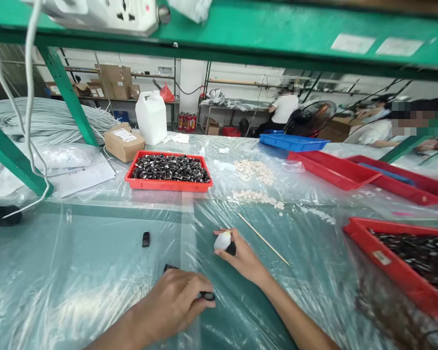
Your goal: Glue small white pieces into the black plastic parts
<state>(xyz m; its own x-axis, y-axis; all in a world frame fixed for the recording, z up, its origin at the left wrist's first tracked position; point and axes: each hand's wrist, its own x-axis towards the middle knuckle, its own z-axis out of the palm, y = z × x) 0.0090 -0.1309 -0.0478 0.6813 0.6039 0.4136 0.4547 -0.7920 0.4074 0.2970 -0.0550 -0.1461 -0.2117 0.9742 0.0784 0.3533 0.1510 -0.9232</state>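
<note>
Left hand (175, 301) near, fingers pinched shut on small black ring (207, 295) lying flat, right hand (243, 255) gripping white squeeze bottle (222, 241), long axis pointing left, thin wooden stick (263, 239) just right

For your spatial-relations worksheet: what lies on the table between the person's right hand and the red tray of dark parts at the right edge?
In the head view, a thin wooden stick lies slantwise on the plastic sheet between the right hand and the red tray.

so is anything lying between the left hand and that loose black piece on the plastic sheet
Nothing visible does. The loose black piece lies alone on the plastic sheet, up and to the left of the left hand, with only bare sheet between them. That hand already pinches a small black ring; the right hand holds a white bottle.
</note>
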